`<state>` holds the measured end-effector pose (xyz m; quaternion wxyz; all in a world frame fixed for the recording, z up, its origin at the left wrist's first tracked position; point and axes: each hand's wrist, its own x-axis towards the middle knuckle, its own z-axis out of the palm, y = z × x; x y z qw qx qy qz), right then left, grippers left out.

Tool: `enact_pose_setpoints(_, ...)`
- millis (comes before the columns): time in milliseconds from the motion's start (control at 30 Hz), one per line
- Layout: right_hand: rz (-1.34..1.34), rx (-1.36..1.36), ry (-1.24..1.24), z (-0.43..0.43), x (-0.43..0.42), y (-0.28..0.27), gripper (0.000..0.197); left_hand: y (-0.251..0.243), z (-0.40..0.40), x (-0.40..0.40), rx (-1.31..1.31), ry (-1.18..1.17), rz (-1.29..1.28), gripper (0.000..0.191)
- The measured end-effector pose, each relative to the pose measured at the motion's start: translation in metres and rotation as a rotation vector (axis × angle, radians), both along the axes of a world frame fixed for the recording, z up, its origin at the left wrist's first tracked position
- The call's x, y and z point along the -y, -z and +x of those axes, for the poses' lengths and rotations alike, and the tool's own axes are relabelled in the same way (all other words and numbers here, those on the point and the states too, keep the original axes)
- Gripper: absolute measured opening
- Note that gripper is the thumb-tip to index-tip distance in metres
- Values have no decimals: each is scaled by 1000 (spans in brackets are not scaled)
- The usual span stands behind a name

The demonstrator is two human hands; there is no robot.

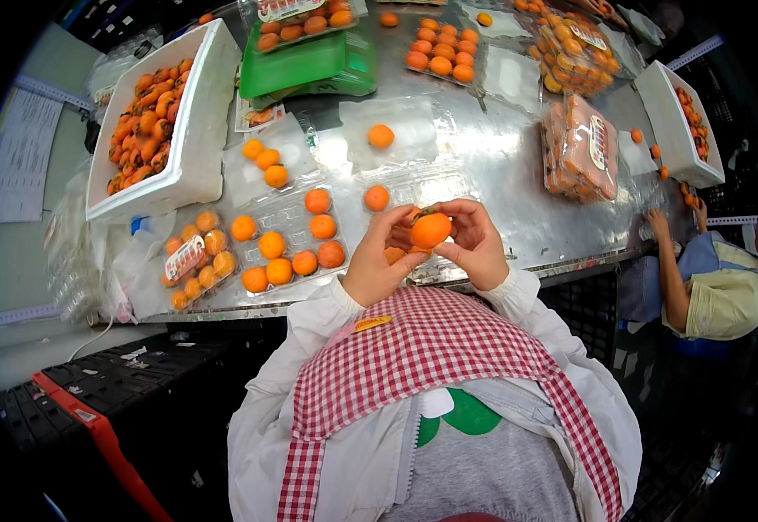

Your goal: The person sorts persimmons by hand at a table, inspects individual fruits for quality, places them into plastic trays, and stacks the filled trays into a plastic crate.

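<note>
Between my left hand (384, 251) and my right hand (473, 245) is an orange persimmon (430, 231) with its leafy cap up, held by the fingertips of both. Another orange fruit shows behind my left fingers, and whether I hold it too is unclear. Under my hands lies a clear plastic tray (418, 186), partly hidden, with a persimmon (376, 198) at its upper left. To the left, a second clear tray (295, 228) has several persimmons in its cups. Above the trays, one persimmon (381, 136) rests on a white sheet (353, 114) and several more on another sheet (238, 166).
A white foam box (212, 130) of persimmons stands left, near a closed, labelled pack (197, 258). Green trays (297, 62) are at the back. Stacked packs (580, 150) and another foam box (666, 111) stand right, near a co-worker (711, 280) at the metal table (516, 215).
</note>
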<state>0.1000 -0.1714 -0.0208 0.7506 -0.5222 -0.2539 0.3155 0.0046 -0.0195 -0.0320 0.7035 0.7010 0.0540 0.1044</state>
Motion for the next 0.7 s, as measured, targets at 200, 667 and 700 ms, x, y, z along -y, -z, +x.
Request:
enact_pose_setpoints(200,-4,286,-41,-6,-7,-5,50,-11,-8,-5,46,2,28,54)
enact_pose_setpoints(667,-44,165,17,-9,-14,-4,53,-4,-9,-8,117,-89,160,50)
enact_pose_setpoints(700,-42,61,-10,-7,-14,-8,53,-5,-8,-8,117,-91,161,50)
